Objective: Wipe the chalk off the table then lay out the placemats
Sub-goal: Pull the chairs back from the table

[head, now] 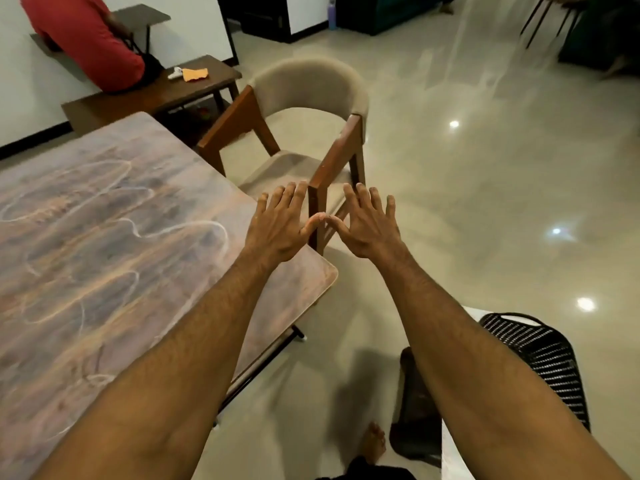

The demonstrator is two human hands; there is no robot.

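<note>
A brown marbled table (pixel 104 271) fills the left of the head view, with looping white chalk lines (pixel 173 230) drawn across its top. My left hand (pixel 280 226) is stretched out flat above the table's right corner, fingers spread, holding nothing. My right hand (pixel 367 223) is held out beside it over the floor, also flat and empty. The two thumb tips touch. An orange cloth (pixel 194 74) lies on a dark side bench (pixel 156 95) at the back left. No placemats are visible.
A wooden chair with a beige padded back (pixel 308 84) stands just beyond my hands, at the table's right side. A person in a red shirt (pixel 83 39) sits on the bench. A black woven basket (pixel 540 358) is on the glossy floor at lower right.
</note>
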